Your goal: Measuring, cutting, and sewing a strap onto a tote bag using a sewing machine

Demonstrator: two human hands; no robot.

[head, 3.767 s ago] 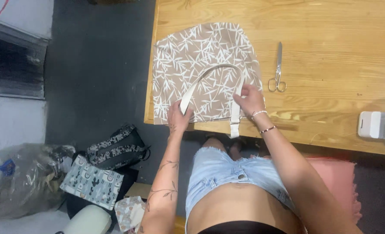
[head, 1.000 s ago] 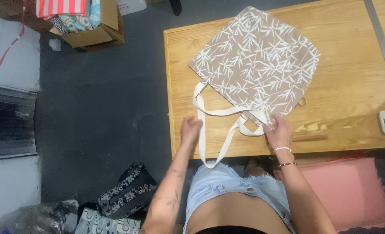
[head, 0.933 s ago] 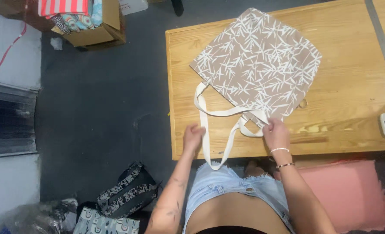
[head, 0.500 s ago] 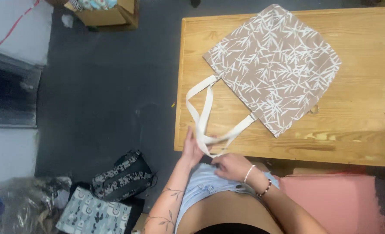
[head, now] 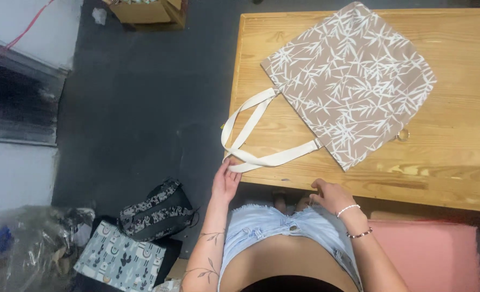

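A tan fabric tote bag [head: 351, 81] printed with white bamboo leaves lay flat on the wooden table [head: 456, 162], turned cornerwise to the table's edges. Its two cream strap handles [head: 251, 135] stretched from the bag's mouth toward the table's near left corner, their looped ends hanging just over that edge.

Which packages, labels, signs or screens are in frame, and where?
Cardboard box: top edge, on the dark floor left of the table; brown, open, partly cut off.
Plastic bag: bottom left on the floor; clear, crumpled, contents unclear.
No labels, signs or screens can be made out.
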